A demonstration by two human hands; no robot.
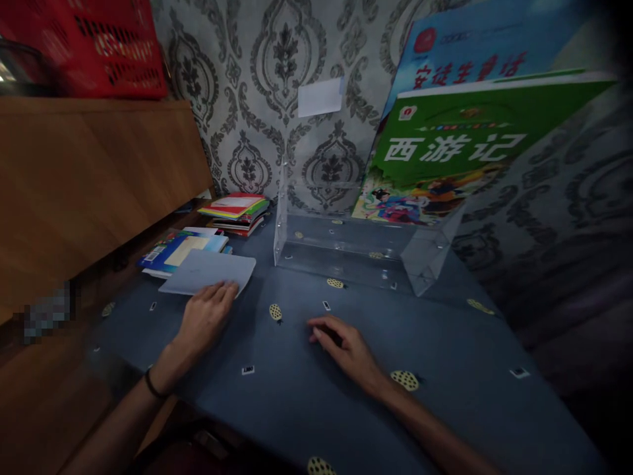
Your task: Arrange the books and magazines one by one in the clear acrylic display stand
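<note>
Blue tablecloth (297,396): grey booklet (205,267) under left hand (208,309), long axis sideways.

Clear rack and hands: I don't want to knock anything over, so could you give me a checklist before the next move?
1. Right hand free: ok, nothing visible in it.
2. Left hand touching the pale booklet: ok.
3. Left thumb's grip: cannot tell, hidden.
4. Clear rack standing on the table: ok.
5. Back book stack squarely aligned: not ok, edges uneven.
</note>
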